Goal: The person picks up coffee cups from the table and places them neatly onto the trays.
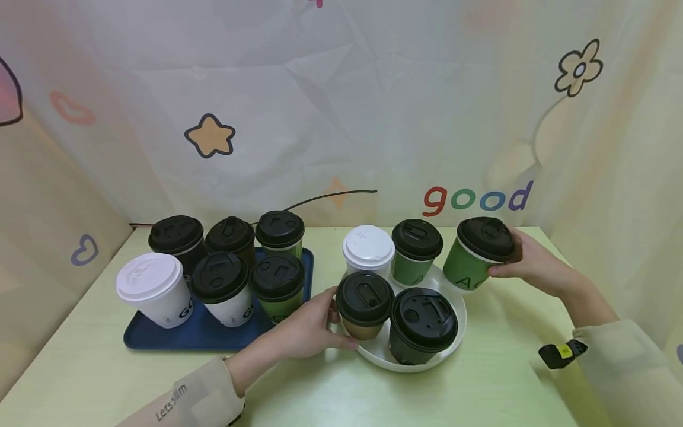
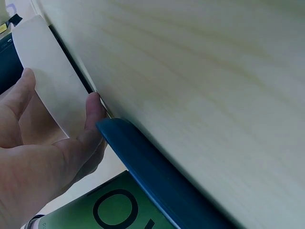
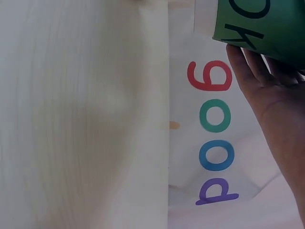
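Observation:
My right hand point(image 1: 528, 261) grips a green paper cup point(image 1: 466, 267) with a black lid, tilted over the right rim of a round white plate point(image 1: 456, 320). In the right wrist view the fingers lie along the side of this green cup point(image 3: 267, 33), its base raised off the table. My left hand point(image 1: 312, 326) holds a brown paper cup point(image 1: 363, 329) with a black lid at the plate's front left. Its thumb lies by the plate rim. On the plate also stand a dark cup point(image 1: 413, 350), a white-lidded cup point(image 1: 368, 246) and another green cup point(image 1: 411, 270).
To the left, a dark blue tray point(image 1: 181, 341) bears several lidded cups, among them a white one point(image 1: 165, 302) and a green one point(image 1: 277, 305). Its corner sits close by my left wrist. A printed cloth point(image 1: 341, 118) hangs behind the table point(image 1: 373, 397).

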Motion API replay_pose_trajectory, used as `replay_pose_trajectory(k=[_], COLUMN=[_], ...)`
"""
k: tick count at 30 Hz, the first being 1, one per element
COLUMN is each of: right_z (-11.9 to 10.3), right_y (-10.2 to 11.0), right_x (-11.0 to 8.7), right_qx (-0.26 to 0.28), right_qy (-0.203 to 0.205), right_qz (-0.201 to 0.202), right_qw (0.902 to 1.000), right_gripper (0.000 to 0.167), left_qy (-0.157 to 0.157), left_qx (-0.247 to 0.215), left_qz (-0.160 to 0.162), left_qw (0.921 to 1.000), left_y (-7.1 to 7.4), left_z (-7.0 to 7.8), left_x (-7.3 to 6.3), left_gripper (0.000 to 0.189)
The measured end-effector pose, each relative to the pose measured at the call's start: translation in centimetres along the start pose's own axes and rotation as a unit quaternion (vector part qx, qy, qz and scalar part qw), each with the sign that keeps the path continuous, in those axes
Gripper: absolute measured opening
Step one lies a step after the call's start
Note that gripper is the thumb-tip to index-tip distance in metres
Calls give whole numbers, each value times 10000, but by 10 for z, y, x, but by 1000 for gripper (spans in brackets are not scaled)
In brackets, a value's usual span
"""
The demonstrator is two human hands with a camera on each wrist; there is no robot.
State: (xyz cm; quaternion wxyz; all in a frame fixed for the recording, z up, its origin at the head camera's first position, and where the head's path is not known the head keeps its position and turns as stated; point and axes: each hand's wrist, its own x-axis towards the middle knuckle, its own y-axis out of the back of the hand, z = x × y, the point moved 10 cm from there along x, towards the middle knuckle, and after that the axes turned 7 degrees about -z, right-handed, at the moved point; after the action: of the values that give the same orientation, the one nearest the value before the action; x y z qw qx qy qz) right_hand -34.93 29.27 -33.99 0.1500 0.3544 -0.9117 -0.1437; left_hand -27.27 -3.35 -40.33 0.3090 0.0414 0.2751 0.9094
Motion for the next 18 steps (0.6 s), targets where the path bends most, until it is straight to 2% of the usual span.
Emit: replay_pose_trajectory(k=[10, 18], right_z=[-19, -20], right_y=[-26, -43], right_x=[1, 4], right_qx=[-99, -168], right_qy=[314, 329], right_qz=[-523, -801], right_qw=[9981, 9961], right_gripper=[82, 79], left_qy=[-38, -14], left_qx=[31, 19], left_qz=[6, -8], left_qw=[10000, 10000], left_y=[0, -1], left_z=[1, -1], left_x=[0, 0], left_gripper=[80, 80])
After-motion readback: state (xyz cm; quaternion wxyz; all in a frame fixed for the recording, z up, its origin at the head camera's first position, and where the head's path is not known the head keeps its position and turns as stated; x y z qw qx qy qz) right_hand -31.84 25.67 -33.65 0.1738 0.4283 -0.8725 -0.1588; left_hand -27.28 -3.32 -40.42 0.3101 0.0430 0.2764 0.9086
